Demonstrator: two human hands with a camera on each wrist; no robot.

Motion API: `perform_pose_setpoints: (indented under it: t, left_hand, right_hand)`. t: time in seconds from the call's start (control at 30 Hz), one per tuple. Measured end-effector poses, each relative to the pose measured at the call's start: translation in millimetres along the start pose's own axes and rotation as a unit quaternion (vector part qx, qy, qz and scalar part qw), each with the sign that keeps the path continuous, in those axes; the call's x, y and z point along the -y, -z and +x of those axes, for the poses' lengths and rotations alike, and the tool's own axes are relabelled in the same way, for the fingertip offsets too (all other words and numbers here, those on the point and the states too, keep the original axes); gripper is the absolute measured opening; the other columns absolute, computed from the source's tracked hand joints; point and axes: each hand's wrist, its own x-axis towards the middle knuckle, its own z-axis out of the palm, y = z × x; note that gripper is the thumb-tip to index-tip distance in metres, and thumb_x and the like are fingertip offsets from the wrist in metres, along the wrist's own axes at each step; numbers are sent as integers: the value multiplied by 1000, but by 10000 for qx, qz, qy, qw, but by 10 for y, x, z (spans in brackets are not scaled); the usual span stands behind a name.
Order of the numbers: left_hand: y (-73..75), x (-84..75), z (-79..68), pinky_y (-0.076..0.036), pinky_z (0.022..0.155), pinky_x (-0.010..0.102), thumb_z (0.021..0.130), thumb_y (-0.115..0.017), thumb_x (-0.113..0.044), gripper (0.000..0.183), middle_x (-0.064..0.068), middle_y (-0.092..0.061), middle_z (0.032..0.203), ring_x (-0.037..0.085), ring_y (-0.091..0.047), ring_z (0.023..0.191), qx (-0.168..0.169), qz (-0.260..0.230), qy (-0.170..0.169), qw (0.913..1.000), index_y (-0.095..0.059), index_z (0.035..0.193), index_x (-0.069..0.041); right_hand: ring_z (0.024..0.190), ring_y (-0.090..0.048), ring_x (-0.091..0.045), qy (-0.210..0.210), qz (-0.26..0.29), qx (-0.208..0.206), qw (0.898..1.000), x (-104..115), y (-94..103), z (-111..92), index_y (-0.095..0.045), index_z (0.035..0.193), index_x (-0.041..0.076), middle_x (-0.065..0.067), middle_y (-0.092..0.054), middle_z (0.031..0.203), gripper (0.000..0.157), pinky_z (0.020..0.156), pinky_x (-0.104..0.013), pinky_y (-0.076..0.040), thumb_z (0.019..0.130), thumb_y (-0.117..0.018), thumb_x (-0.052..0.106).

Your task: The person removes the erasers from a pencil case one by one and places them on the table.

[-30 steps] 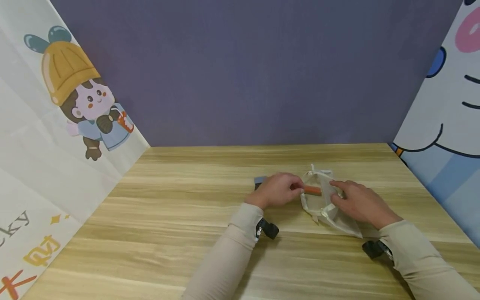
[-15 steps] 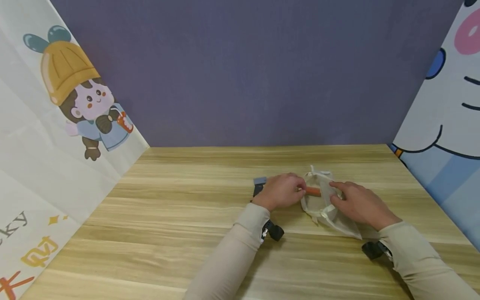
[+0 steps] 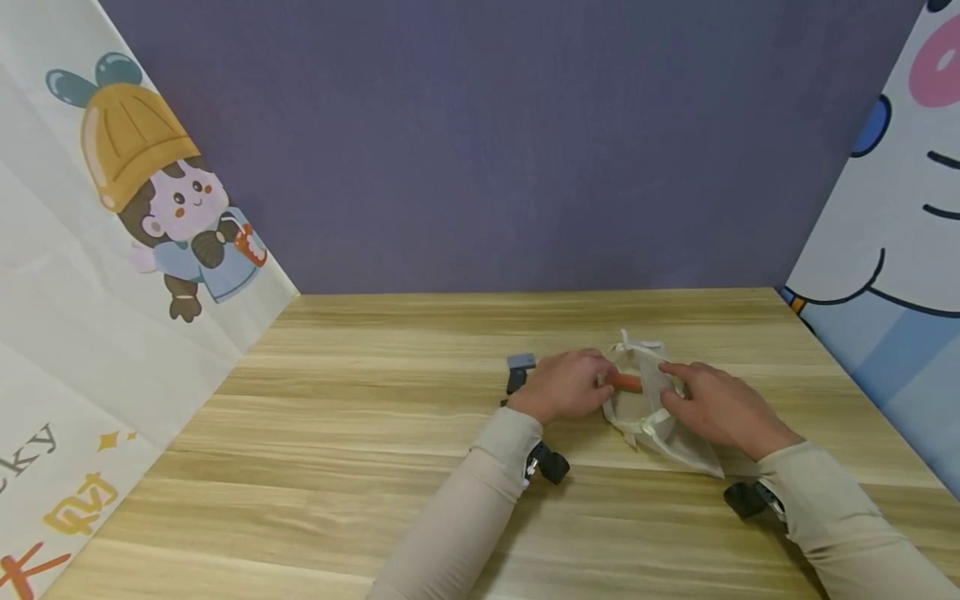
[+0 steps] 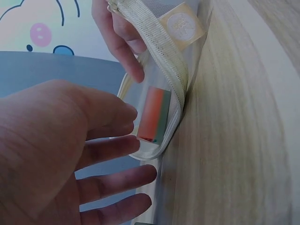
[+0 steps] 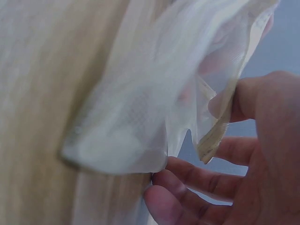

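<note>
A whitish mesh zip pouch (image 3: 633,406) lies on the table with its mouth facing left. My right hand (image 3: 716,406) pinches the upper edge of that mouth, thumb inside and fingers outside, as the right wrist view shows. Inside the opening sits an orange block (image 3: 626,382); the left wrist view shows it as an orange and green bar. At the mouth, my left hand (image 3: 568,383) has its fingers extended and spread, fingertips right by the near end of the block, not curled round it. A tan square with a round white mark (image 4: 183,26) shows at the pouch's mesh.
Left of my left hand are a blue-grey block (image 3: 521,361) and a black block (image 3: 516,381), partly hidden behind the hand. The wood-grain table (image 3: 337,450) meets a dark purple backdrop (image 3: 480,150). Printed cloths flank both sides.
My left hand has moved slightly right, towards the pouch, and its fingers have come loose from the orange block. More of the black block shows. My right hand holds its place.
</note>
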Motion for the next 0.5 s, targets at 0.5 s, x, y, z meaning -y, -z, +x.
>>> perform_pose_setpoints:
  t: [0.5]
  left_hand:
    - [-13, -9, -7, -48, 74, 23, 100, -62, -30, 21, -18, -62, 118, -1, -57, 95, -73, 282, -202, 9994, -74, 116, -39]
  right_hand:
    - [79, -60, -20, 38, -34, -48, 10000, 5, -8, -2, -52, 143, -1, -23, -63, 118, 52, 67, -44, -48, 101, -50, 29]
